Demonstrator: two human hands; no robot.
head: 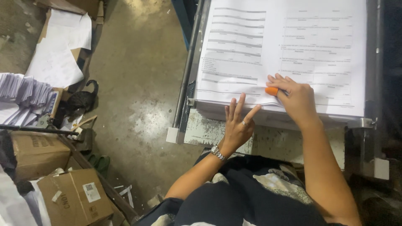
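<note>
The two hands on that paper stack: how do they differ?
The left hand wears a ring and a wristwatch; the right hand wears neither, but has an orange rubber cap on one finger. The left hand touches the stack's near edge with spread fingertips, while the right hand lies palm-down on top of the top sheet. Both are bare and touch the same stack of printed sheets.
</note>
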